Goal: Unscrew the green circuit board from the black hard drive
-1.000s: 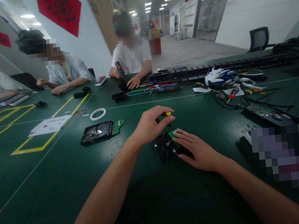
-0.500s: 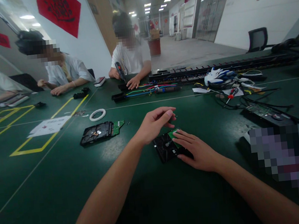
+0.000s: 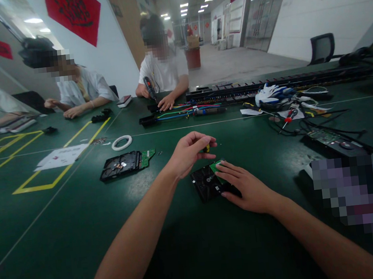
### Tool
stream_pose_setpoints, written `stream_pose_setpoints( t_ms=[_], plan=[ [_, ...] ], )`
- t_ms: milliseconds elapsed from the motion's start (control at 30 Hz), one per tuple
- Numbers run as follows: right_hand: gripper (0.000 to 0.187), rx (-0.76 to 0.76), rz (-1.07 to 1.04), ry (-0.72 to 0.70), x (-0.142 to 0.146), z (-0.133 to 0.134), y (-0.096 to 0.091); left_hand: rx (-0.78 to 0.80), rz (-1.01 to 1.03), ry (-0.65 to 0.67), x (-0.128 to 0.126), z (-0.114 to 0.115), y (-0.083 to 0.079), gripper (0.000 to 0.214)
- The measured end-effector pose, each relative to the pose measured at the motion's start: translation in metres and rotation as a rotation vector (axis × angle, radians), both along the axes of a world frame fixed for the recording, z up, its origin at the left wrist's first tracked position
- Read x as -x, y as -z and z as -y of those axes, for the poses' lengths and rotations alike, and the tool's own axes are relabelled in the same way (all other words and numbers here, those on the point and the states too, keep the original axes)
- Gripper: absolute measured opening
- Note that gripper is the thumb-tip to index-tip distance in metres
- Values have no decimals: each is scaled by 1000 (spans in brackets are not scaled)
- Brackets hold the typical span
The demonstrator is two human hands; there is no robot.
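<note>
A black hard drive [image 3: 205, 185] with a green circuit board [image 3: 215, 167] on it lies on the table in front of me. My right hand [image 3: 245, 186] holds it down, fingers laid over the board and thumb by the near edge, covering its right part. Just above the drive's far side, my left hand [image 3: 193, 153] is closed in a pinch. Between its fingertips shows a small yellow-and-black tool [image 3: 206, 149], apparently a screwdriver; the fingers hide most of it.
Left of me lie another hard drive [image 3: 122, 166] and a white tape roll [image 3: 122, 142]. To the right are a bare drive [image 3: 338, 141], a red screwdriver [image 3: 289, 119], gloves [image 3: 273, 95] and cables. Across the table, a co-worker holds a power driver [image 3: 149, 88] near wires.
My left hand has turned slightly and shifted a little, so the yellow-and-black tool now shows between its fingers. My right hand and the hard drive have stayed in place.
</note>
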State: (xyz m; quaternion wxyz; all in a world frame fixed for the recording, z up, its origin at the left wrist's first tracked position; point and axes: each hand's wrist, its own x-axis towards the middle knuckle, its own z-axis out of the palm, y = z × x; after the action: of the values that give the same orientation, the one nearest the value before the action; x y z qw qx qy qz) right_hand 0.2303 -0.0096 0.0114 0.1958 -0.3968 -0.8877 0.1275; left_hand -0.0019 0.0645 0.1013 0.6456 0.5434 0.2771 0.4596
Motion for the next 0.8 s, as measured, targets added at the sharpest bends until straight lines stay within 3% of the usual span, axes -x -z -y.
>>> stream_pose_setpoints(
  t_ms=[267,500,800],
  plan=[
    [62,20,-16,0,0,0,0,-78,-87,-33,6,-8,4,31],
    [62,23,-1,-5,0,-2,0,2,14,-9,5,-10,6,30],
    [62,32,-19,-1,0,0,-1,23,22,-80,6,-11,6,23]
  ],
)
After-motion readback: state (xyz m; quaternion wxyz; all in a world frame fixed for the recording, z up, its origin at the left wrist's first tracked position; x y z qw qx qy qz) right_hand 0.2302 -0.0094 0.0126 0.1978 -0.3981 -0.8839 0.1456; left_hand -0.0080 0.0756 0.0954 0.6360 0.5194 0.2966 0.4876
